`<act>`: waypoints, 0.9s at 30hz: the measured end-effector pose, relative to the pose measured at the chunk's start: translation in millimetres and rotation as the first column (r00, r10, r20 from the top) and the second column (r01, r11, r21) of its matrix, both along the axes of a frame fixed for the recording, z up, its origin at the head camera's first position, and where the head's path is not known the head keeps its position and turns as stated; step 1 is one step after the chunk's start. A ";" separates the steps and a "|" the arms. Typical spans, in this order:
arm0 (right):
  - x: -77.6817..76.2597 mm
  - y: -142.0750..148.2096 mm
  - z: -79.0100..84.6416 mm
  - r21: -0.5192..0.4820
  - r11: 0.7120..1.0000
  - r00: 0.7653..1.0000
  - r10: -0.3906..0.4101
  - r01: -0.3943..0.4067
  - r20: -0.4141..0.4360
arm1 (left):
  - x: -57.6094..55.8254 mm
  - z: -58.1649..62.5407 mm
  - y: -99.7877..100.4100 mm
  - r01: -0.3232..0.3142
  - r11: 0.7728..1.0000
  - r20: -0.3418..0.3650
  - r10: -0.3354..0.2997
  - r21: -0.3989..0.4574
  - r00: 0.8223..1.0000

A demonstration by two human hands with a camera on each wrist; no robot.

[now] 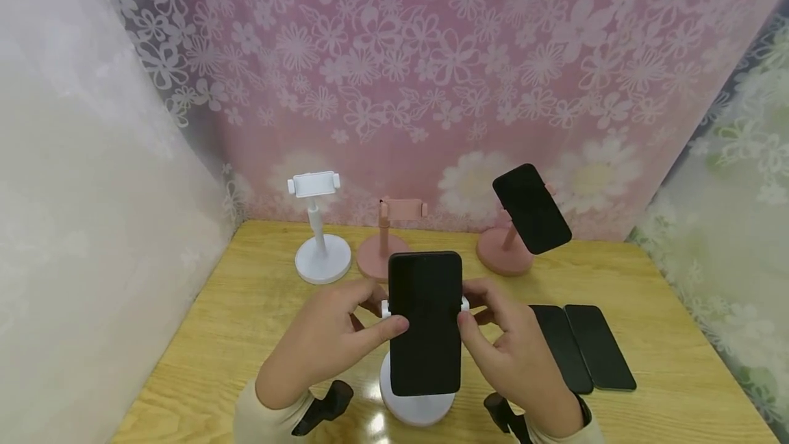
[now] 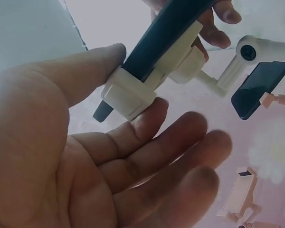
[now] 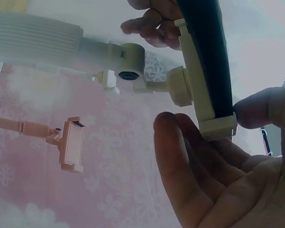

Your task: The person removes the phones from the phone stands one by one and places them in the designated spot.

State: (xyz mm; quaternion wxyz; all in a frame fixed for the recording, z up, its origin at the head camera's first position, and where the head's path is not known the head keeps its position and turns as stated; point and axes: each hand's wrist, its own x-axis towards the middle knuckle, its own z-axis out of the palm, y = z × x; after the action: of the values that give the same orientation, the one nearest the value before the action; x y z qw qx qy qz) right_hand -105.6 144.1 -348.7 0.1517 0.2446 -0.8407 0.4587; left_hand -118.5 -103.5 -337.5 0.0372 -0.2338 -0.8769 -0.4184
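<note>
A black smartphone (image 1: 425, 334) sits upright in the clamp of a white phone stand (image 1: 417, 408), screen facing me. My left hand (image 1: 333, 338) pinches the left side of the clamp, thumb over the phone's edge and index finger behind. In the left wrist view, the other fingers (image 2: 180, 183) of that hand spread loosely below the clamp end (image 2: 128, 92). At the right side, my right hand (image 1: 514, 344) pinches the opposite clamp end (image 3: 218, 127) between its thumb at the phone's edge and fingers behind. The phone hides most of the stand's stem in the head view.
At the back of the wooden table (image 1: 246, 307) stand a white phone stand (image 1: 322, 259) and a pink one (image 1: 382, 257). Another pink stand (image 1: 502, 252) at the back right holds a tilted phone (image 1: 533, 209). Two phones (image 1: 599, 347) lie side by side right of my right hand.
</note>
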 end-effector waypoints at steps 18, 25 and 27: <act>-6.2 0.4 -1.6 -0.054 0.996 0.997 0.068 -0.067 0.020 | 1.2 3.1 -1.9 0.090 0.995 -0.053 -0.087 0.052 0.995; -8.7 3.3 -2.1 -0.142 0.978 0.987 0.160 -0.154 0.025 | -1.3 1.1 -2.0 0.144 0.987 -0.133 -0.134 0.072 0.982; -8.6 3.9 -1.6 -0.153 0.976 0.986 0.163 -0.155 0.044 | -2.3 0.3 -1.4 0.148 0.986 -0.143 -0.135 0.082 0.980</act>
State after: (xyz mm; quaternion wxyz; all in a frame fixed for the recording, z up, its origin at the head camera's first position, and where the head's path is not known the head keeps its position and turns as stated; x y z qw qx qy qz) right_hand -114.1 148.0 -350.3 0.1086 0.2862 -0.7857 0.5376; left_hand -120.8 -104.9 -337.2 0.0783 -0.3220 -0.8330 -0.4430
